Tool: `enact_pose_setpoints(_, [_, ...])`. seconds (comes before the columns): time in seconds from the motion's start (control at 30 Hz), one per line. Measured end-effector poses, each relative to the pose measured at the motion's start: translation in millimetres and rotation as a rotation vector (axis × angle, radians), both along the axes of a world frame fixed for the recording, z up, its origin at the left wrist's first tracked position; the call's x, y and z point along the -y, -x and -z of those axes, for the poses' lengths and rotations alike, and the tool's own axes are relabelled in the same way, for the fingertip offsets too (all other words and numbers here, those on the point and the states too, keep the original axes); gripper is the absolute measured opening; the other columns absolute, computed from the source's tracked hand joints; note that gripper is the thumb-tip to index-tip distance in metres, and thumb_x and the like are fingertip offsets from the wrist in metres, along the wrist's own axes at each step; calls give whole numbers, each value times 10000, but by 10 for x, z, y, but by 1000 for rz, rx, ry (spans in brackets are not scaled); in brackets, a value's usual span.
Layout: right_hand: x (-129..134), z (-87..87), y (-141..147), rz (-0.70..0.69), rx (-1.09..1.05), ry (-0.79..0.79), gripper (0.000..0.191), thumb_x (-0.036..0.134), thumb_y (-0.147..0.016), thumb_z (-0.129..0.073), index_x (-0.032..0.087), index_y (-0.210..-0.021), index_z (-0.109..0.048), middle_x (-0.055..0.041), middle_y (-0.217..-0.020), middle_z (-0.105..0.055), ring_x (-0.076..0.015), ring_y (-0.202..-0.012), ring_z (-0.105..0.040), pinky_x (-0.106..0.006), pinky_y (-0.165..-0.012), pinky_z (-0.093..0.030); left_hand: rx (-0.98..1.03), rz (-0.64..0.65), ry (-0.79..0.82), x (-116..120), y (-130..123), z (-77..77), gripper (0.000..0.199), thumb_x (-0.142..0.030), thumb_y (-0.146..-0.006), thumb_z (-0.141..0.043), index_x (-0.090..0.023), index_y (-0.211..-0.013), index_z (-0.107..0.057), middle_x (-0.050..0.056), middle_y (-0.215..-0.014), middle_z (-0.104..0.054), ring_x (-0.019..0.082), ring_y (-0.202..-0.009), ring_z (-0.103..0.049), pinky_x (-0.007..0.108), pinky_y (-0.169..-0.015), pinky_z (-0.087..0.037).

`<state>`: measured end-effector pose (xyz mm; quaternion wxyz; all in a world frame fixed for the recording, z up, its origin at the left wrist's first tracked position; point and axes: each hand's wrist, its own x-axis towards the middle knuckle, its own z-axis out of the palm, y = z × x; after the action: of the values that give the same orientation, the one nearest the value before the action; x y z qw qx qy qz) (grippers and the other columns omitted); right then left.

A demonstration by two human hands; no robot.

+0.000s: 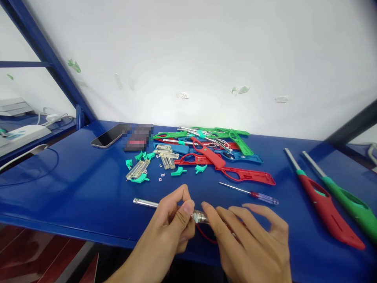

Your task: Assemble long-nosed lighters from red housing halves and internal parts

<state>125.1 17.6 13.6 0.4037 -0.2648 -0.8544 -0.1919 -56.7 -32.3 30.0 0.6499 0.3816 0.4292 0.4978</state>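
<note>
Near the front edge of the blue table, my left hand is closed, thumb and index finger pinched at the end of a clear capsule. A metal tube sticks out to the left from behind it. My right hand curves over the capsule's right end, its fingers bent; its grip underneath is hidden. Below the capsule, part of a red lighter shell shows between the hands, mostly covered by the right one.
Lighter shells, clear capsules and teal triggers lie behind the hands. A screwdriver is nearer. Red and green lighters lie right; a phone lies back left.
</note>
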Motion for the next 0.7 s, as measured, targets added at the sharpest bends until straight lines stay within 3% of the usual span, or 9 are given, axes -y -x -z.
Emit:
enact_pose_setpoints(0.3, [90, 163, 99, 108, -45, 29, 296, 82, -1094, -492, 164, -1139, -773, -18, -858, -846, -195, -782, -741, -433, -926, -398, 38, -9, 16, -37, 8, 1, 519, -642, -1014, -634, -241, -836, -357, -116, -624, -263, 77, -530, -105, 182, -440, -93])
enact_pose_setpoints(0.5, [33, 90, 54, 16, 58, -4, 267, 87, -1073, -531, 129, -1171, -776, -9, -859, -837, -173, -755, -731, -415, -908, -401, 33, -16, 47, -36, 38, -35, 479, -603, -1030, -631, -238, -843, -383, -117, -600, -272, 77, -514, -84, 187, -435, -87])
enact_pose_setpoints(0.7, [60, -16, -36, 15, -210, 197, 210, 127, -1051, -610, 205, -1180, -757, 38, -849, -814, -148, -732, -714, -413, -989, -425, -209, -78, 19, -25, 147, -52, 481, -625, -1007, -643, -221, -805, -477, -64, -651, -415, 92, -580, -292, 165, -505, -242])
